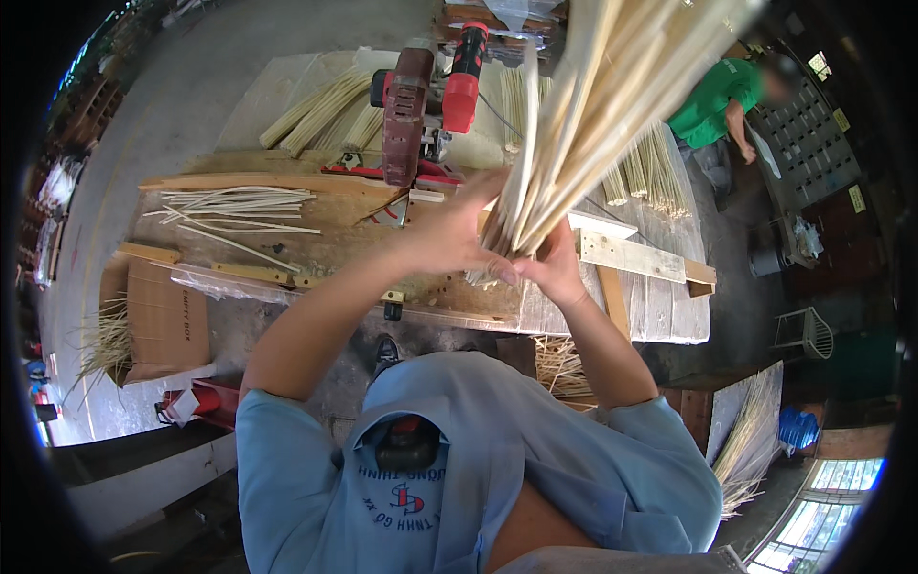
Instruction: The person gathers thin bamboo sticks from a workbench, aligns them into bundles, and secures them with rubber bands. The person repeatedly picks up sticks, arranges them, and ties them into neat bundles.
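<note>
In the head view, both hands meet at the centre of the frame, clamped around the lower end of a thick bundle of pale sticks [593, 105]. The left hand [449, 234] wraps its fingers around the bundle from the left side, and the right hand [553, 268] grips it from below and to the right, the two hands touching each other at the bundle's base. The bundle rises from the hands toward the top right of the frame, fanning out and blurring as it nears the camera.

Behind the hands, across the middle of the frame, lies a rough wooden workbench [660, 311]. On it, at upper centre, stands a red and dark power saw [421, 110], just left of the bundle. Left of the saw, a small scatter of loose thin sticks [239, 206] lies on the bench top, and further up a pile of thicker pale rods [320, 110] rests on a sheet. More upright sticks [650, 167] stand at the bench's far right edge.

At the left of the frame a cardboard box [163, 320] sits below the bench. At upper right another person in a green shirt [717, 100] bends over, well apart from the hands. At lower right a sheaf of sticks [751, 430] leans near a board
</note>
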Demonstrator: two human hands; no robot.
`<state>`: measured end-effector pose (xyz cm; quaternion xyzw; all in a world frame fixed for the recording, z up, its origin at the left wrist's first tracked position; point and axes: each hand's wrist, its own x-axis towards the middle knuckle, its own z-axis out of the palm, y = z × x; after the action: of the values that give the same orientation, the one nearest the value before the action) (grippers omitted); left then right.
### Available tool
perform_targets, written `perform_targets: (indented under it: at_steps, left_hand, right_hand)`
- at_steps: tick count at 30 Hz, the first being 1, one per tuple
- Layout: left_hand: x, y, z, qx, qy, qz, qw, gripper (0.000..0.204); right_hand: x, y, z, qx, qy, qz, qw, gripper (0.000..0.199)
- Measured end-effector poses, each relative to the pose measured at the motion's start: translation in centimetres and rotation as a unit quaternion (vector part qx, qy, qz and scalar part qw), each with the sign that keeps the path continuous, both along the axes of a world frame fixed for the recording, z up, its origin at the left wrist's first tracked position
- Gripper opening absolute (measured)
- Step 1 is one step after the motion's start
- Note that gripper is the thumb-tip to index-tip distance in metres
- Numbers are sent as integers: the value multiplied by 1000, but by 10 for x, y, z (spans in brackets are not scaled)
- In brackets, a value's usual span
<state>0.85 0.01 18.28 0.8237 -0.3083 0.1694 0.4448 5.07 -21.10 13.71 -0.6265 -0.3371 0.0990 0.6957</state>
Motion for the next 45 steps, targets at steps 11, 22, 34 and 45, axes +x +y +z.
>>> perform_targets:
  at_steps: [11,22,34,45]
  left_hand:
    - [16,-56,100,-252,-81,-32,964,85]
    - [-5,-47,-2,-282,147,-85,944,101]
    - [12,-68,128,-222,-84,-8,971,77]
    - [-9,-61,-41,-283,203,-54,936,82]
  right_hand:
    - [-3,8,30,-92,-171,-178,965,54]
    - [-22,-8,-54,0,94,-33,995,61]
    - [-7,-4,65,14,-149,-186,971,73]
    - [-26,-12,-85,-49,82,-122,988,61]
